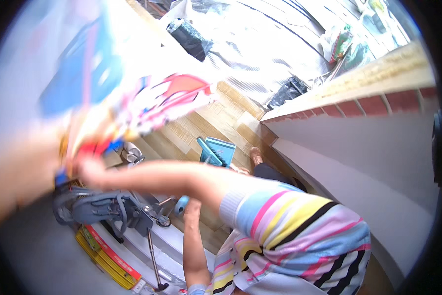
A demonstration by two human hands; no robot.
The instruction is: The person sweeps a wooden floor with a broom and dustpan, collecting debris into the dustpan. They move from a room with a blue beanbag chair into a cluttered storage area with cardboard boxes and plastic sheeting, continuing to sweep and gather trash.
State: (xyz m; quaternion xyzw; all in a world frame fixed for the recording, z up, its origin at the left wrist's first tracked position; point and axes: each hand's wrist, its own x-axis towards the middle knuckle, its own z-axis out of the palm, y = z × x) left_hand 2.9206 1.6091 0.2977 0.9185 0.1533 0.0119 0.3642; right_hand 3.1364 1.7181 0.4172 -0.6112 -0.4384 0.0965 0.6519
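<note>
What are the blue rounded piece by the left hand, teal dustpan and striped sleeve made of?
Blue rounded piece by the left hand: perhaps smooth plastic or foam, from its even colour. Teal rectangular dustpan: likely moulded satin plastic; crisp edges. Multicoloured striped sleeve: apparently matte knit; ribbed cuff.

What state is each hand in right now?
Left hand: closed, holding a blue handle.
Right hand: blurred, beside something red; open or closed, cannot be told.

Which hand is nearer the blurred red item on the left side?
Right. The right hand appears to touch the red item from below; the left hand is apart, lower and farther right, at a light-blue object.
</note>
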